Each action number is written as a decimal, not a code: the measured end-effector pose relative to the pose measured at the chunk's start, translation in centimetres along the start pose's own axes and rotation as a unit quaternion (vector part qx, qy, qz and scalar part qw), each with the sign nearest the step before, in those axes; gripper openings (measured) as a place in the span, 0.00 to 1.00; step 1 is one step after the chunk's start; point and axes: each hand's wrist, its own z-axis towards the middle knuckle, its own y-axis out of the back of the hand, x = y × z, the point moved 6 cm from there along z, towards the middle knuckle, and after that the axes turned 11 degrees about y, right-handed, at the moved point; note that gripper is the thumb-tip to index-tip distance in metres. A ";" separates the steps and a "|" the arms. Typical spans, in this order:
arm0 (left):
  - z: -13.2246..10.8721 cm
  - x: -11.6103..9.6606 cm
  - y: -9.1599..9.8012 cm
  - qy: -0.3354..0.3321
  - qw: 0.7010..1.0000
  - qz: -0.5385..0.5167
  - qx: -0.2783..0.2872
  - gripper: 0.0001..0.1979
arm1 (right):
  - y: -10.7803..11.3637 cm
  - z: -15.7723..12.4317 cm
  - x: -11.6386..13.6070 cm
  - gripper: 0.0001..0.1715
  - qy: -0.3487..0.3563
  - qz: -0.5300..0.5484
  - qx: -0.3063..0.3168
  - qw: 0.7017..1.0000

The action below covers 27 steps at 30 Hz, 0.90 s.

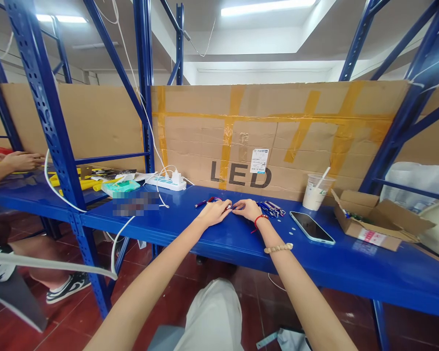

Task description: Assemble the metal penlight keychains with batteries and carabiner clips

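My left hand (215,213) and my right hand (247,209) meet fingertip to fingertip just above the blue shelf top (183,222). Both have their fingers closed in a pinch around a small shiny piece, mostly hidden and too small to name. Right beside my right hand lies a little pile of slim blue and silvery metal pieces (272,209). A few more small dark blue and red pieces (207,202) rest just behind my left hand. Small pale dots (291,227) are scattered between the pile and the phone.
On the right are a phone (312,228), a plastic cup with a straw (315,192) and an open cardboard box (378,219). To the left sit a power strip (166,182) and a green-white packet (120,187). Another person's hand (24,161) is beyond the blue post (53,112).
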 end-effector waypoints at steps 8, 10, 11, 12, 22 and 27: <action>0.0 0.0 0.3 0.016 1.000 0.016 0.011 0.14 | -0.6 0.4 -0.2 0.10 0.029 0.016 0.006 0.999; 0.0 0.0 0.4 0.019 1.000 0.012 0.012 0.13 | -0.7 0.4 -0.1 0.10 0.036 0.015 0.011 0.999; 0.0 0.1 0.4 0.022 1.000 0.008 0.014 0.13 | -0.7 0.3 0.0 0.10 0.038 0.014 0.014 0.999; 0.0 0.1 0.3 0.026 1.000 0.004 0.016 0.13 | -0.7 0.3 0.1 0.10 0.038 0.013 0.016 0.999; 0.1 0.5 0.2 0.042 0.999 -0.022 0.007 0.13 | -0.9 0.2 -0.2 0.12 0.018 -0.013 0.030 0.999; 0.1 0.4 0.3 0.043 0.999 -0.009 0.000 0.15 | -0.8 0.1 -0.3 0.11 0.011 -0.011 0.031 0.999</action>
